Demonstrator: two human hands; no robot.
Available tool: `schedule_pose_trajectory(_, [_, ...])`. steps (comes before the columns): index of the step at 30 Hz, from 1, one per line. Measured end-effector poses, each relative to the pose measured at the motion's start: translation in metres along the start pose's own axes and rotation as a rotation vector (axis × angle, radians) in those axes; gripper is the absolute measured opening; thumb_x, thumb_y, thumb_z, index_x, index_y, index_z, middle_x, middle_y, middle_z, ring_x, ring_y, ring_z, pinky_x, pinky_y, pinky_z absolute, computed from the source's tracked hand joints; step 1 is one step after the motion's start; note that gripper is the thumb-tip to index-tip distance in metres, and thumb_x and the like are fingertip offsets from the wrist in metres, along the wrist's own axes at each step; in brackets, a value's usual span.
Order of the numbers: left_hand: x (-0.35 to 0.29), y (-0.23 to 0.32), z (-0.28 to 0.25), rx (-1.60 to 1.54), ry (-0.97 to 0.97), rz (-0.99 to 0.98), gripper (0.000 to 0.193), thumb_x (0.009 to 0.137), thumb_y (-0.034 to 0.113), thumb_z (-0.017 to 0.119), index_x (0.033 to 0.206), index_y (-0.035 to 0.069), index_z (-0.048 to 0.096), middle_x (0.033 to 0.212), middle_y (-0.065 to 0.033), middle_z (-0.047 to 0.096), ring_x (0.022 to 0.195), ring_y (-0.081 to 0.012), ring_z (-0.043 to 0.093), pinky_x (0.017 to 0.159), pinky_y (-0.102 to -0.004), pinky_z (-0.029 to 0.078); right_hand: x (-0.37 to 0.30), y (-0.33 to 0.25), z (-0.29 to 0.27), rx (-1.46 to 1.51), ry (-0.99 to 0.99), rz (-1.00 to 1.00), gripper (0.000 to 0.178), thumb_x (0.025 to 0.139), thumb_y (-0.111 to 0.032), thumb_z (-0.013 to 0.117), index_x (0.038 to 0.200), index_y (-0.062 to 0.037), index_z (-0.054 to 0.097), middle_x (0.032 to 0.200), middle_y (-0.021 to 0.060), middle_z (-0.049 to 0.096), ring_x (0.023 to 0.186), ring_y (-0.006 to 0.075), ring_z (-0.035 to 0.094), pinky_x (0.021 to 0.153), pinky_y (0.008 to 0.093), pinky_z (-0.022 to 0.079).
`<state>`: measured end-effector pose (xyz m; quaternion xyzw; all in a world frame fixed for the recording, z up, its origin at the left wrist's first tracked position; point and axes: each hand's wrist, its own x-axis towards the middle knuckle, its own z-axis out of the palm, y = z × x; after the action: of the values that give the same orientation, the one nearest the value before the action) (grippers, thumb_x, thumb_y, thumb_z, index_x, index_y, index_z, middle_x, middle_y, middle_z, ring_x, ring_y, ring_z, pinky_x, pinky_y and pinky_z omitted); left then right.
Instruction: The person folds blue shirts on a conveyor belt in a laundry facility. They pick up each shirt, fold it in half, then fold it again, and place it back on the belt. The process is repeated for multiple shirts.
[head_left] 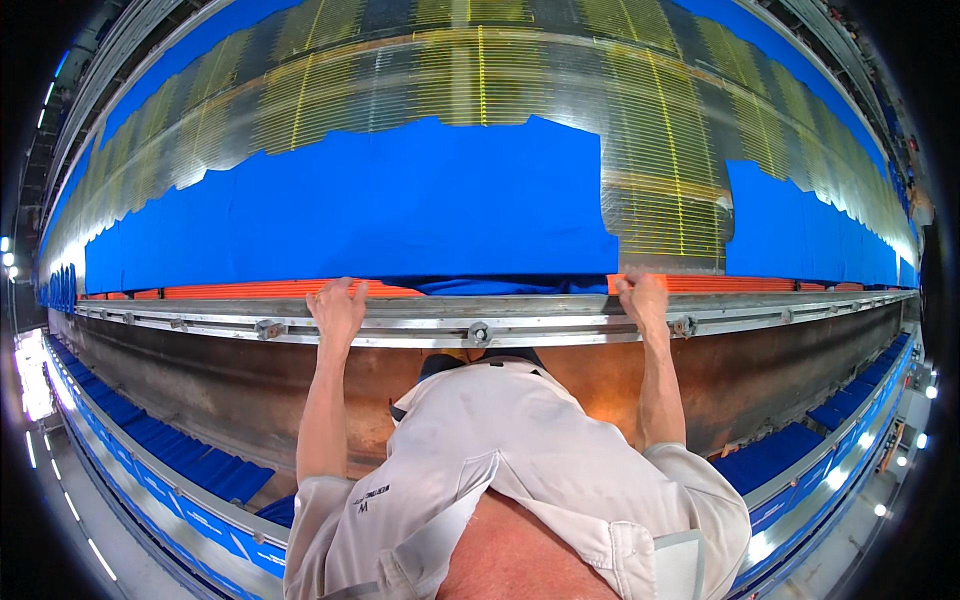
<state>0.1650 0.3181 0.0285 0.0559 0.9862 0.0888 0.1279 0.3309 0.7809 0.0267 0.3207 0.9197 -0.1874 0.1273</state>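
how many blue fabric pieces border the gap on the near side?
2: the long blue piece, left of the gap, and the shorter blue piece, right of it. Stacked layers may be hidden.

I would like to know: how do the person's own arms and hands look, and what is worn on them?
The left hand and right hand wear no gloves. Both forearms are uncovered below the pale short sleeves of a loose shirt.

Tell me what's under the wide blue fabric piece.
Along the near edge of the blue fabric piece, an orange strip and dark blue fold show. Whatever else it covers is hidden.
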Motion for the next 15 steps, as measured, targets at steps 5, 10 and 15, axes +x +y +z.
schedule_pose_trajectory(5, [-0.017,0.008,0.01,-0.265,0.3,0.121,0.033,0.085,0.016,0.065,0.112,-0.002,0.06,0.109,-0.0229,0.062,0.103,-0.0394,0.058,0.093,-0.0489,0.041,0.006,-0.03,-0.019,0.116,0.276,-0.078,0.031,0.087,-0.028,0.061,0.099,0.0008,0.066,0.098,0.0216,0.066,0.095,0.0383,0.062,0.083,0.0452,0.048])
schedule_pose_trajectory(10, [-0.024,0.021,0.022,-0.283,0.34,0.158,0.04,0.086,0.013,0.063,0.121,-0.002,0.053,0.126,-0.0253,0.051,0.115,-0.0425,0.05,0.096,-0.0484,0.04,0.033,-0.081,0.031,-0.003,0.348,-0.53,0.058,0.093,-0.038,0.054,0.137,-0.0016,0.041,0.144,0.0222,0.035,0.134,0.0419,0.03,0.108,0.0524,0.027])
schedule_pose_trajectory(15, [-0.046,0.004,0.008,-0.354,0.432,0.157,0.041,0.086,0.009,0.062,0.124,-0.002,0.051,0.134,-0.0231,0.044,0.122,-0.0405,0.044,0.1,-0.0471,0.038,0.04,-0.113,0.055,-0.158,0.233,-0.515,0.072,0.094,-0.046,0.048,0.144,0.0015,0.028,0.152,0.0232,0.02,0.139,0.0456,0.018,0.11,0.0581,0.018])
